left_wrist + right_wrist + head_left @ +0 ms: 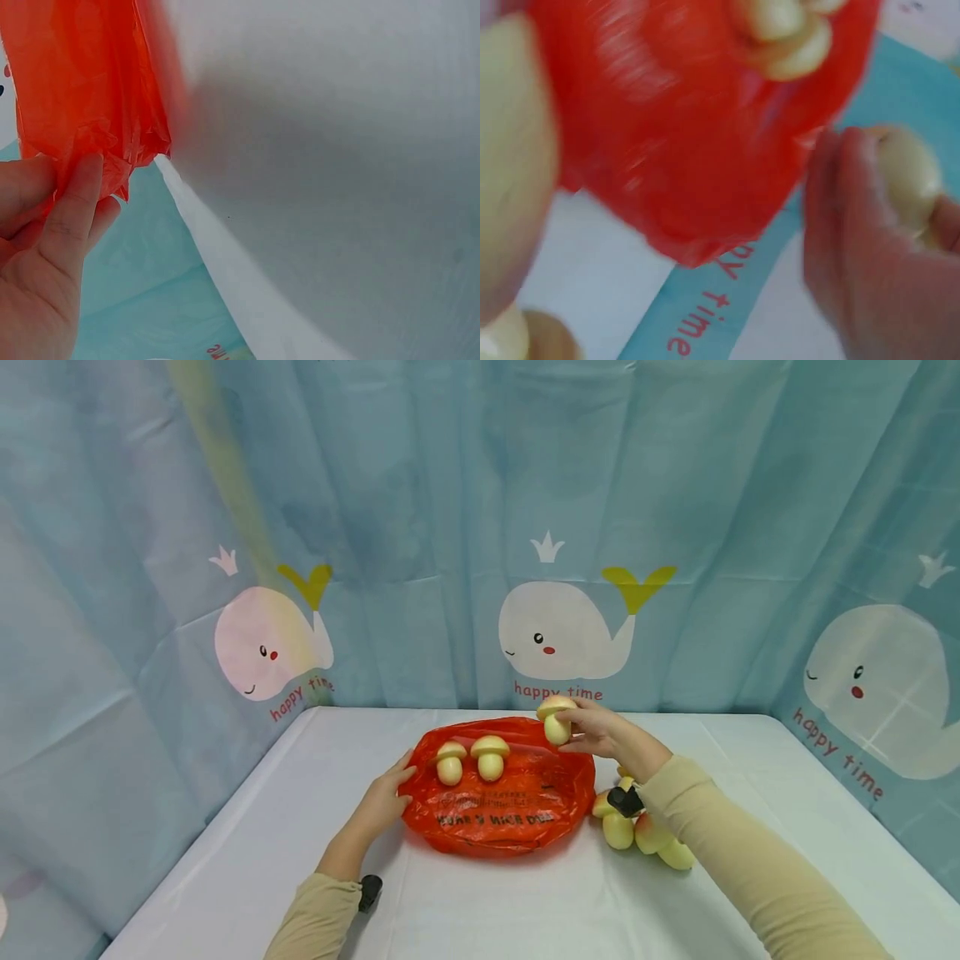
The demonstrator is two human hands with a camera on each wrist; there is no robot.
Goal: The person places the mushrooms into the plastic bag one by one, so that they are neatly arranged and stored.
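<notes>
Mushroom (556, 725) pinched at stem by our R hand (600, 731), firmness unclear (blur); L hand (381, 800) pinches red bag (491, 837) edge; we shd steady both.

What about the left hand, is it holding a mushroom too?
No, the left hand holds the red bag by its edge.
</notes>
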